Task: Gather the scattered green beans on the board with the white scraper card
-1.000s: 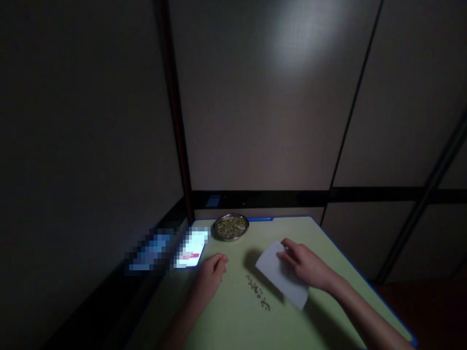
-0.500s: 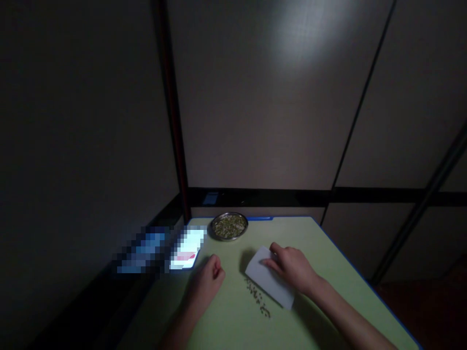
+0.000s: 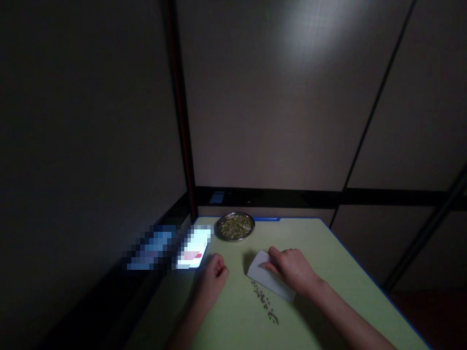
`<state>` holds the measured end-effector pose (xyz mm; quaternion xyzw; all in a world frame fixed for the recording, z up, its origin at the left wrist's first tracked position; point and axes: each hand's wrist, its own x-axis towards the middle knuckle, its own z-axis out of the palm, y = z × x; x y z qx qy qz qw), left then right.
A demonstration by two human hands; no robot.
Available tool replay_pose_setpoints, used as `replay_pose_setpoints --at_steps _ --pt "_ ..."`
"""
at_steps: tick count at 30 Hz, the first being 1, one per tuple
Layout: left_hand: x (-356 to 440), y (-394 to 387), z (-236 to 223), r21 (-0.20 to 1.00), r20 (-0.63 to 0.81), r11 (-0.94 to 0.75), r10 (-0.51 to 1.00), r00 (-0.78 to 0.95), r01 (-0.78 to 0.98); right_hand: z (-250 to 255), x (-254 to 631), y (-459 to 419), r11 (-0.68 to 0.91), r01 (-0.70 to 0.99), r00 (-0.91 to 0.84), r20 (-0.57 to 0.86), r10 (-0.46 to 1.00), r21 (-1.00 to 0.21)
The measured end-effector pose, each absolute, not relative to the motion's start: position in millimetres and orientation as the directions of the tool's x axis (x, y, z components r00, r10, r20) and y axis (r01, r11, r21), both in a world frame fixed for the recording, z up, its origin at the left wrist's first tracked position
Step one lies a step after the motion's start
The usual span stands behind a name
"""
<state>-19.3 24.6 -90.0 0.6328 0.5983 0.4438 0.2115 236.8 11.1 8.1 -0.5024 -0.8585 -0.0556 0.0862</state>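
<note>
My right hand (image 3: 292, 270) grips a white card (image 3: 266, 280) and holds it tilted, its lower edge on the green table (image 3: 339, 272), right beside a short row of small dark seeds (image 3: 265, 304). My left hand (image 3: 213, 277) rests on the table as a loose fist with nothing visible in it, just left of the seeds and close to a lit phone (image 3: 193, 248). A round metal dish (image 3: 236, 226) filled with greenish seeds stands at the table's far edge.
The table has a blue rim and stands in a dim corner, with panel walls behind and to the left. Its right edge drops off to a dark floor. A pixelated bluish patch (image 3: 151, 247) lies left of the phone.
My right hand has moved the card leftward and lowered it up to the row of seeds. My left hand has curled into a fist and barely shifted.
</note>
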Motion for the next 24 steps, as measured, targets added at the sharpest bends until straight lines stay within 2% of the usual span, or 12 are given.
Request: replay_pose_setpoints --at_steps 4,24 --pt "-19.5 24.8 -90.3 0.784 0.324 -0.197 0.939 -0.117 0.588 11.0 235.7 13.0 0.494 0.868 -0.495 0.199 0.846 0.058" --pt "-20.1 25.8 -87.8 0.773 0.349 -0.199 0.926 -0.142 0.602 14.9 227.2 11.6 0.572 0.807 -0.589 0.143 0.795 0.145"
